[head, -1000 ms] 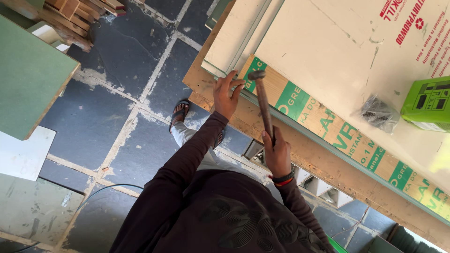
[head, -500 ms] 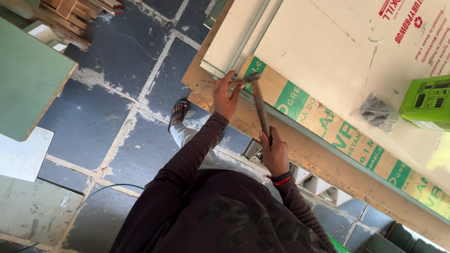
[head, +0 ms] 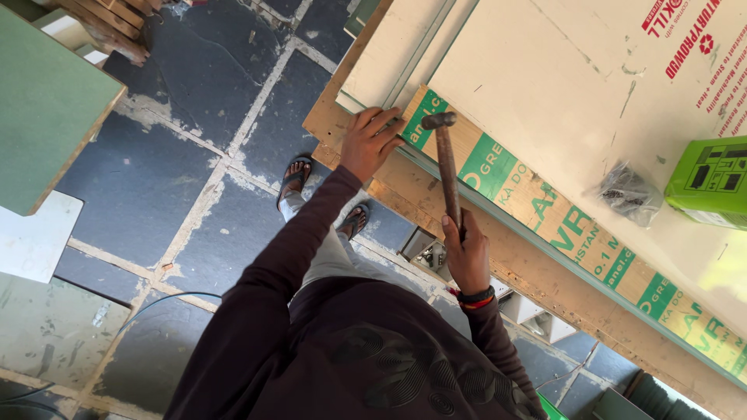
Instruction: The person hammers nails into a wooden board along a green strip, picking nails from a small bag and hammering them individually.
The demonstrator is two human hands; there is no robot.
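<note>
Hammer (head: 448, 167) standing over the long plywood strip (head: 537, 202) with green printed bands, metal head at the strip's upper end, wooden handle running down toward the body. Right hand (head: 467, 257) wrapping tightly around the lower part of the handle, fingers closed on it, a red and black band sitting on the wrist. Left hand (head: 372, 144) pressing down just beside the hammer head, at the strip's end, fingers bent and pinched together at the edge; whatever is pinched there being too small to tell. Strip lying along the near edge of the table (head: 560, 93), on a pale board with a few scuffs. Beyond the hammer on that board, a small crumpled clear bag (head: 629, 193) with dark contents, and just beside it a bright green box (head: 712, 185). Below the hammer, two feet in dark sandals (head: 296, 177) standing on the dark stone floor (head: 187, 194) with pale joints. Well apart from the hammer, on the far side of the floor, a green panel (head: 43, 109) and a stack of wooden offcuts (head: 109, 27).
</note>
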